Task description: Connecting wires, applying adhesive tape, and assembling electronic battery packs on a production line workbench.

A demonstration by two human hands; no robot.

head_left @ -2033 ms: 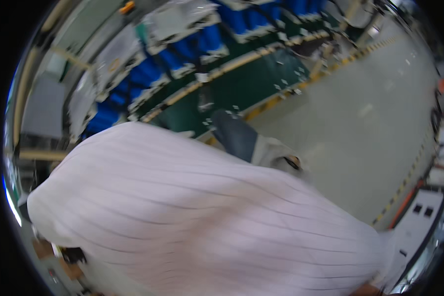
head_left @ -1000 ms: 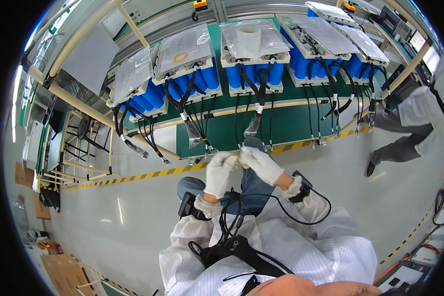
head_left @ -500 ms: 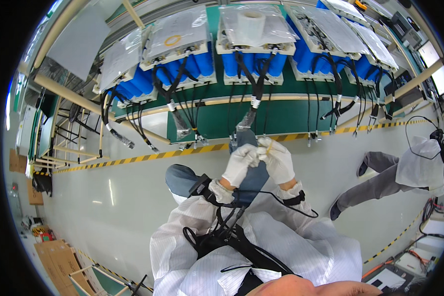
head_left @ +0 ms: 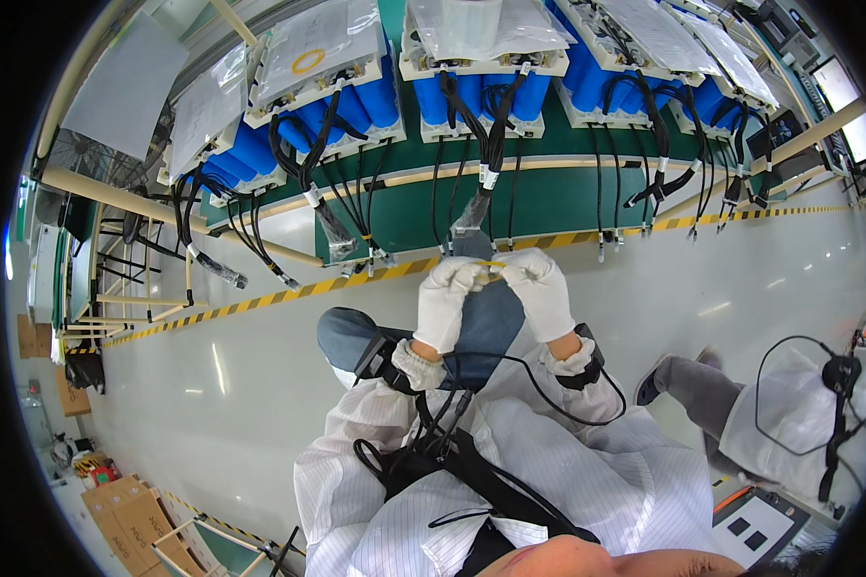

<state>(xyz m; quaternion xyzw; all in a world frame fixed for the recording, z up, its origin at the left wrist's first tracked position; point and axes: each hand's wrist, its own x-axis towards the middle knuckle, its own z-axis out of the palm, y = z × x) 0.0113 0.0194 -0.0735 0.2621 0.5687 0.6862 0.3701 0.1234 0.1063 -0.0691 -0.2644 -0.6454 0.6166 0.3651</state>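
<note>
The gloved left hand (head_left: 443,300) and right hand (head_left: 541,291), fingertips pinched, grip a thin yellow strip (head_left: 492,263) that now spans the small gap between them above the person's knees, whereas half a second earlier it shows mainly at the right fingers; this suggests that the strip is under two-handed control. To the right, a co-worker (head_left: 789,423) now stands nearer the person. Beyond the hands hang the plastic-wrapped cable end (head_left: 471,213) and its blue-cell pack (head_left: 431,101), with a yellow ring (head_left: 308,61) on the neighbouring pack's plastic cover.
</note>
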